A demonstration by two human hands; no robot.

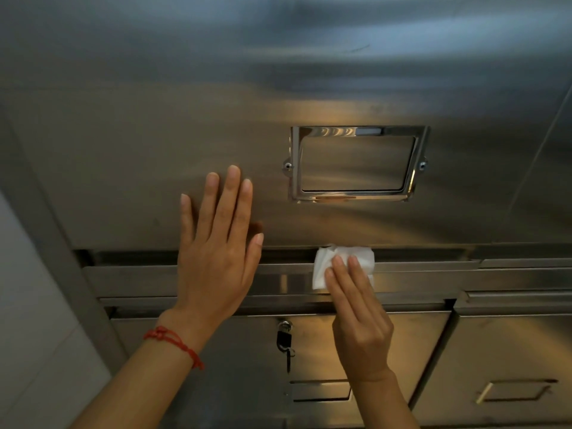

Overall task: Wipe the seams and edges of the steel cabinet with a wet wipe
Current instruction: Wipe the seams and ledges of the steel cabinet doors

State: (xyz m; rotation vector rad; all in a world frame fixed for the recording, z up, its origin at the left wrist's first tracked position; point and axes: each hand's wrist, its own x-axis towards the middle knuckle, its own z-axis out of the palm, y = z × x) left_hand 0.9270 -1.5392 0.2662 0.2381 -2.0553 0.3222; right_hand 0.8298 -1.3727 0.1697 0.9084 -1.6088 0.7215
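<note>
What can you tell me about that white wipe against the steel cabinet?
The wet wipe is a small white sheet, crumpled and folded into a loose pad, soft like damp tissue. It lies pressed against the horizontal seam below the big upper door of the steel cabinet, its top edge tucked into the dark gap. The right hand holds it flat there with the fingertips; its lower right part is hidden by them. Nothing else touches it.

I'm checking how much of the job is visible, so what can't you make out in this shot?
- Seam under the wet wipe: head view, covered by wipe and right hand.
- Steel under the left hand: head view, hidden by palm.
- Lower drawer handle: dim, blurred.
- Cabinet top: cut off by frame edge.
</note>
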